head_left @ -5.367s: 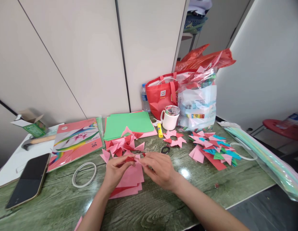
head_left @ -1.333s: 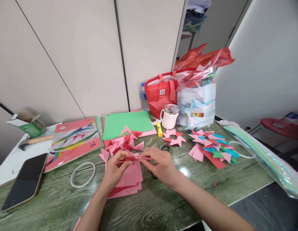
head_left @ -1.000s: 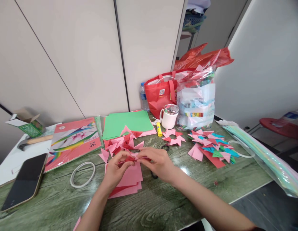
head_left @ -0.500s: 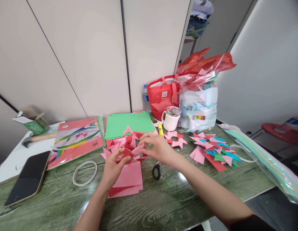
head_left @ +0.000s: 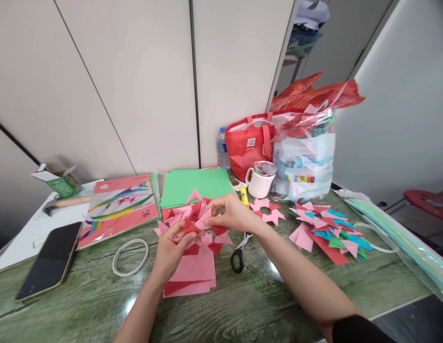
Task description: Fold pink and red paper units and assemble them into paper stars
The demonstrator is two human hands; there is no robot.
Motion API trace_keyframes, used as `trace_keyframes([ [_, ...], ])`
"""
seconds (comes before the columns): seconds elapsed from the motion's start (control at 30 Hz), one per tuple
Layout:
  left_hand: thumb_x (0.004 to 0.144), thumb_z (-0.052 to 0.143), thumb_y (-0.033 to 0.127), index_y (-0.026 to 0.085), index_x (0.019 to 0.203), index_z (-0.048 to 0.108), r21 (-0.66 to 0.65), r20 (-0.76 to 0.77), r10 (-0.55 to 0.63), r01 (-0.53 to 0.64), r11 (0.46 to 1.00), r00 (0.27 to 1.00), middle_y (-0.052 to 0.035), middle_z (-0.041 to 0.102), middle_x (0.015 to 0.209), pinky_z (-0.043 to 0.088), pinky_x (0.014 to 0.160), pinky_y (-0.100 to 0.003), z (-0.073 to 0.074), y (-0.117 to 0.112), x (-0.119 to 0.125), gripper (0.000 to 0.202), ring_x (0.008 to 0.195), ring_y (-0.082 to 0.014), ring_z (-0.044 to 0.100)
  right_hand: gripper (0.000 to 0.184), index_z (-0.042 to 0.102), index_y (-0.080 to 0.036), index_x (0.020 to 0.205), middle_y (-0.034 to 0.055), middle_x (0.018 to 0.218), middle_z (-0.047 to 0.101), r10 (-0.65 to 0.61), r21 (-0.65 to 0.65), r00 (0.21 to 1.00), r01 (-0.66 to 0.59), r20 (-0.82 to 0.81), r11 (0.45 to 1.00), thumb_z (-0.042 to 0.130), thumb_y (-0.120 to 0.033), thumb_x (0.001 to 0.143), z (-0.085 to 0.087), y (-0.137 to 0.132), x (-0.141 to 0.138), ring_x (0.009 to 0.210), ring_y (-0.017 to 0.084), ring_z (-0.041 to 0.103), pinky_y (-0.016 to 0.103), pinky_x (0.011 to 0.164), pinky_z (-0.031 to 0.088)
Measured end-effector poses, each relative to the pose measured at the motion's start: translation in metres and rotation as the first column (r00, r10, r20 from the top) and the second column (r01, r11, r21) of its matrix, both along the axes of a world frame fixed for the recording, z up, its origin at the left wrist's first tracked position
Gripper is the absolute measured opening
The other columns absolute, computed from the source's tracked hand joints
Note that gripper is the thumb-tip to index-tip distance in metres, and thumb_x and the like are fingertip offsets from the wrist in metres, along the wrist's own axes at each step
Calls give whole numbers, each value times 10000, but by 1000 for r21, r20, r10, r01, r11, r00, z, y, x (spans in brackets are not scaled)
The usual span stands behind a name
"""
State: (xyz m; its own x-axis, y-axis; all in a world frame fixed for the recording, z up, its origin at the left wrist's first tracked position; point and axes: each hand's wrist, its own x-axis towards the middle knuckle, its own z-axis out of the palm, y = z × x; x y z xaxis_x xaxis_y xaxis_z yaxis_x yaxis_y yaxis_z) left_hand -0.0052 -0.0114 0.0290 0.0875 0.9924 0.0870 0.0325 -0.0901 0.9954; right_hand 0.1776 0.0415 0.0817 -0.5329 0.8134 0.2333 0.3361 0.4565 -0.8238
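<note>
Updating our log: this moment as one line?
left hand: holds red-pink folded paper; right hand: pinches pink flap; nearby: black-handled scissors

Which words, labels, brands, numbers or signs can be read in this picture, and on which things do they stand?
"CE": on the red paper pack, near its lower right corner.
QR code, a sign without words: on the red bag; the yellow line under it is too small to read.
Too small or blurred: the print on the plastic bag, bottle, glue stick and green box, and the pack's other lettering.
</note>
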Motion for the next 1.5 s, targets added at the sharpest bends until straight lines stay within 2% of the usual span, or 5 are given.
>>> trace_keyframes([
  [0.33, 715, 643, 364, 183, 729, 569, -28, -58, -33, 31, 999, 998, -5, 669, 513, 529, 706, -321, 4, -1, 2, 197, 783, -250, 693, 128, 631, -137, 632, -20, 577, 624, 39, -84, 997, -45, -67, 995, 702, -241, 659, -8, 5, 2, 533, 97, 544, 207, 525, 418],
  [0.6, 700, 664, 386, 161, 832, 592, -48, -26, 60, -61, 997, 998, -61, 734, 683, 531, 665, -338, -2, 1, 1, 271, 697, -252, 700, 165, 573, -131, 572, -35, 544, 559, -28, -61, 995, 22, -96, 998, 686, -197, 672, -9, 3, -6, 527, 81, 494, 199, 525, 392],
  [1.07, 714, 653, 367, 140, 766, 606, -59, -42, 8, -10, 998, 999, -86, 739, 702, 526, 667, -319, -3, 0, 5, 237, 674, -240, 699, 168, 575, -137, 544, -36, 540, 569, -18, -134, 993, 3, -113, 991, 708, -201, 625, -10, 7, -6, 522, 82, 497, 204, 525, 389],
  [1.3, 716, 663, 324, 159, 802, 625, -47, 0, 0, 0, 999, 1000, -61, 743, 730, 531, 677, -310, 3, -3, 4, 190, 651, -226, 699, 113, 612, -131, 626, -19, 578, 597, 55, -226, 984, -93, -171, 970, 687, -213, 646, -8, 10, -2, 521, 85, 515, 208, 521, 401],
  [1.5, 697, 678, 333, 155, 741, 619, -71, -9, 24, -25, 997, 1000, -75, 739, 700, 535, 674, -334, 2, -5, 7, 193, 680, -252, 700, 105, 646, -142, 722, -61, 532, 514, 108, -153, 986, -127, -126, 980, 675, -232, 676, -2, 8, -1, 440, 42, 356, 180, 421, 263],
])
